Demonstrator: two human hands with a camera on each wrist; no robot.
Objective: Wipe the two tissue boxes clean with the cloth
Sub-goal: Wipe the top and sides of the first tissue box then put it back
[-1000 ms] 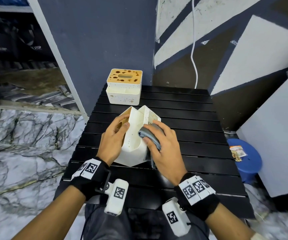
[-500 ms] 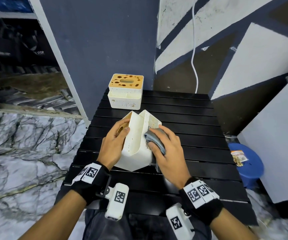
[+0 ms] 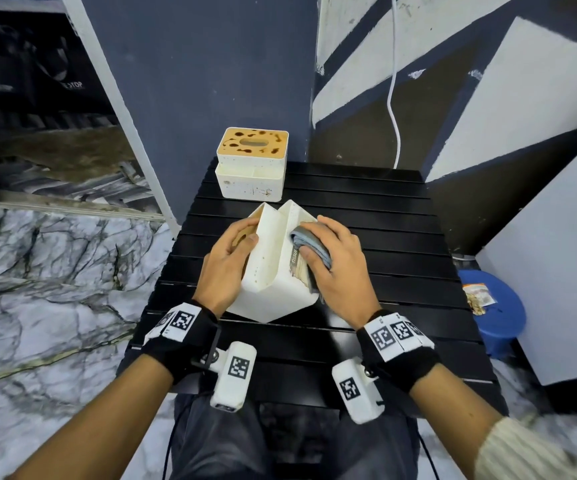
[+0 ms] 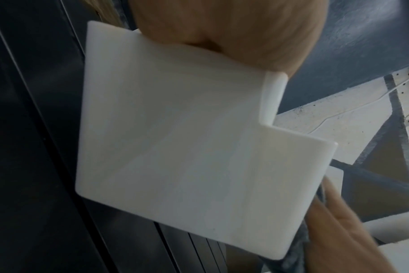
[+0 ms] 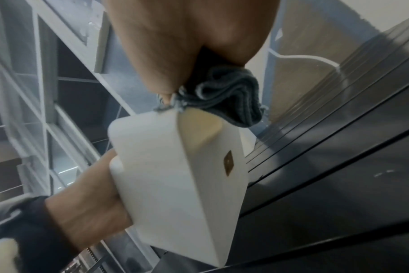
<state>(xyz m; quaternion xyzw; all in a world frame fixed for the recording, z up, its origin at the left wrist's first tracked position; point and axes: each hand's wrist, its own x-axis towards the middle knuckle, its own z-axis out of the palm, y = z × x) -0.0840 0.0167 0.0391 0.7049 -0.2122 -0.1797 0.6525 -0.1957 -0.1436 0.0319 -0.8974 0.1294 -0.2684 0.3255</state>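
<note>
A white tissue box (image 3: 269, 265) (image 4: 189, 140) (image 5: 173, 177) stands tilted on one edge on the black slatted table (image 3: 384, 237). My left hand (image 3: 231, 254) grips its left side, thumb over its wooden top. My right hand (image 3: 328, 261) holds a bunched grey cloth (image 3: 309, 242) (image 5: 227, 99) against the box's right face, where a brown smear shows beside the word TISSUE. A second white tissue box (image 3: 251, 164), its wooden lid spotted with dark stains, sits upright at the table's far left corner.
A dark blue wall and a white post rise just behind the far box. A white cable (image 3: 394, 81) hangs down the painted wall. A blue stool (image 3: 491, 313) with a small packet stands right of the table, beside a white panel. Marble floor lies left.
My right hand has slid the cloth a little up the box's right face. The left hand keeps the same grip on the tilted box.
</note>
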